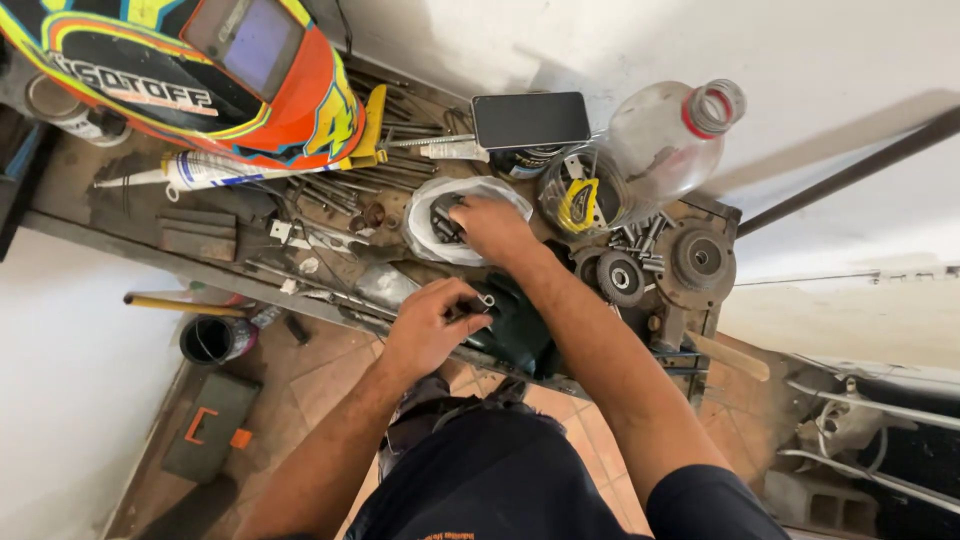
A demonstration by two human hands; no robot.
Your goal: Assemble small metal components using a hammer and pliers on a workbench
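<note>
- Left hand [432,322] is pinching a small metal tube [483,300] between closed fingertips, just above the bench edge.
- Right hand [490,228] is reaching, fingers curled, into a white plastic bag [425,235] of dark hardware; its grip cannot be told.
- Welding helmet [190,70] is lying at the bench's far left.
</note>
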